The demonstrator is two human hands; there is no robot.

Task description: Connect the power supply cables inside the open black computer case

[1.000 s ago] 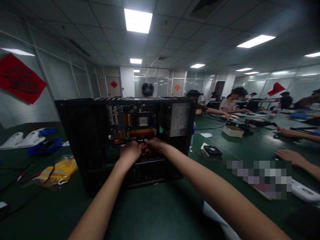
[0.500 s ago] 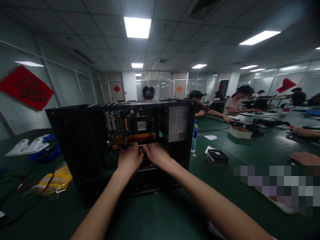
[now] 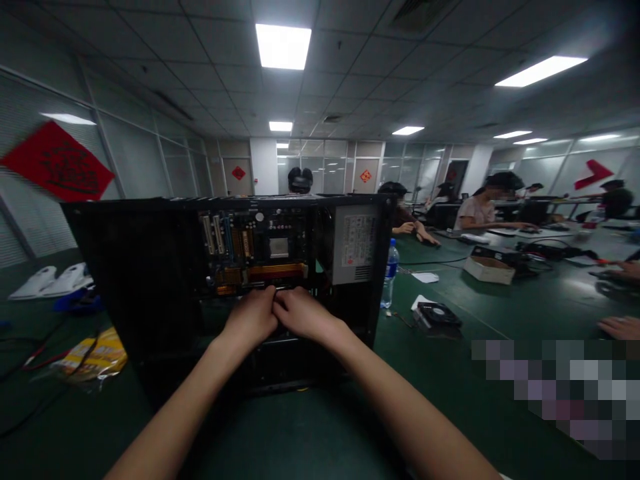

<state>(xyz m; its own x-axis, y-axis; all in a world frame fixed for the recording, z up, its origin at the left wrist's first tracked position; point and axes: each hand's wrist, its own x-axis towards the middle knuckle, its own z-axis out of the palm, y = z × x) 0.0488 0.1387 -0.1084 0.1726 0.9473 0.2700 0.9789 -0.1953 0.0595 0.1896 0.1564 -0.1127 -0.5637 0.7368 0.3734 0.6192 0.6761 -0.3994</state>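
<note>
Hands meet at the lower edge of the opened computer case (image 3: 150,280): the left hand (image 3: 249,319) and right hand (image 3: 300,313) press knuckle to knuckle just below the motherboard (image 3: 253,250), fingers curled inward around something small. What sits in that grip is hidden by the backs of the hands; it is probably a cable connector or a bundle of thin leads, but I cannot tell whether the fingers are closed on it or merely pinching near it.

Any such plug judged from its place will be light, stiff in the body and soft in the wires, so it is best held by the plastic housing and not by the leads. The board around it looks fragile, with exposed slots and a bare socket, and is better left untouched. The case itself seems heavy and rigid, with thin sheet-metal edges, and stands upright on the green surface (image 3: 310,433).

Writing is scarce. The power supply (image 3: 353,241) at the upper right of the case carries a pale specification label, its print too small to read. A water bottle (image 3: 391,273) stands just beside the case, and a loose fan (image 3: 436,313) lies further right. A yellow packet (image 3: 93,353) lies to the left with illegible print.
</note>
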